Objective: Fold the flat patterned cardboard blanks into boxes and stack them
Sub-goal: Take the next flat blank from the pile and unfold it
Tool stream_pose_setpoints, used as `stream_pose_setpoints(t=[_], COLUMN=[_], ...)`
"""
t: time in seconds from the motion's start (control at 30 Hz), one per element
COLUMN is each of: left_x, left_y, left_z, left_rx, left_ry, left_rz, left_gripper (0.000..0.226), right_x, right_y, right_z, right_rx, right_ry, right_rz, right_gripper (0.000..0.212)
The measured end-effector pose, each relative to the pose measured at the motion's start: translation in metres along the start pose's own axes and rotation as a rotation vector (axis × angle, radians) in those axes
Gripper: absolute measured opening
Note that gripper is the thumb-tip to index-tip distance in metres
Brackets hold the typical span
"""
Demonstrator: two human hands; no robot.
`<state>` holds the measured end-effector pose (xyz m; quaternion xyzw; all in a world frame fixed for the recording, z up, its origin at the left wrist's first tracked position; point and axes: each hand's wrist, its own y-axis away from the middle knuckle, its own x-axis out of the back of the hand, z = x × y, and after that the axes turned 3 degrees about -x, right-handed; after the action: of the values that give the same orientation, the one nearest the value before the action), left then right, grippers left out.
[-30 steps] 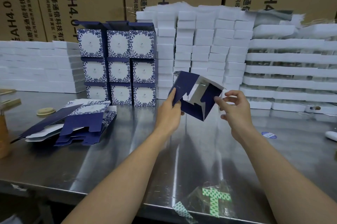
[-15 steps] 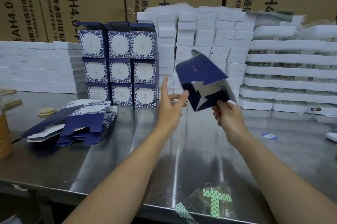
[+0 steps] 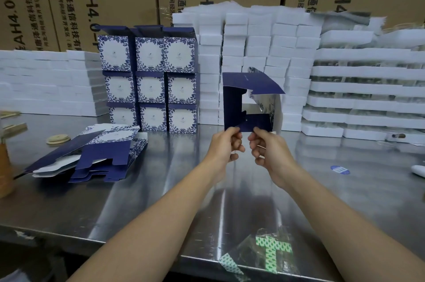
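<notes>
both hands are closed on the bottom edge of the half-opened navy cardboard box [image 3: 232,102]. the left hand [image 3: 226,143] pinches the lower corner of the side flap between thumb and fingers, and the right hand [image 3: 269,150] pinches the bottom flap just beside it. the box hangs in the air above the brushed steel table [image 3: 161,201], in front of the white foam blocks [image 3: 253,40].

half a second ago the right hand alone held it tilted while the left was spread and off the card. now it stands upright and squared, with both hands at the base. that suggests the sleeve is opened and the bottom flaps are next to be tucked.

the card is matte navy outside and white inside, and one side panel carries a blue floral print. the flaps have notched, stepped edges that look made to interlock. it seems thin and springy, so the creases may need firm pressing.

the stack of finished blue-and-white floral boxes [image 3: 149,79] stands behind to the left. the pile of flat navy blanks [image 3: 103,150] lies fanned on the table near it.
</notes>
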<state>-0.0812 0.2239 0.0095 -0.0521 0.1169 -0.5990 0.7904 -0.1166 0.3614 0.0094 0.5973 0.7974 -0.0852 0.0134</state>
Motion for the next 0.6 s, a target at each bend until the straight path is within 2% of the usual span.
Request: stream_pose_setpoints(t=[0.13,0.23,0.33,0.47,0.6], left_x=[-0.005,-0.006,-0.004,-0.002,-0.004], left_y=[0.003,0.005,0.006,0.005,0.006], left_z=[-0.002,-0.001,0.003,0.005,0.002], left_rx=[0.018,-0.007,-0.021,-0.007,-0.069], left_ry=[-0.055,-0.075,-0.092,-0.068,-0.125], left_rz=[-0.075,-0.078,-0.089,-0.056,-0.026], left_gripper=[0.036,0.026,0.023,0.033,0.036], right_x=[-0.008,-0.01,-0.012,-0.014,-0.012], right_y=[0.005,0.006,0.007,0.009,0.009], right_z=[0.004,0.005,0.004,0.002,-0.001], right_rx=[-0.012,0.027,0.048,0.041,-0.028], right_ry=[-0.021,-0.034,-0.003,-0.006,0.029], right_rz=[-0.038,0.046,0.037,-0.03,-0.035], right_gripper=[0.03,0.032,0.032,0.03,0.032])
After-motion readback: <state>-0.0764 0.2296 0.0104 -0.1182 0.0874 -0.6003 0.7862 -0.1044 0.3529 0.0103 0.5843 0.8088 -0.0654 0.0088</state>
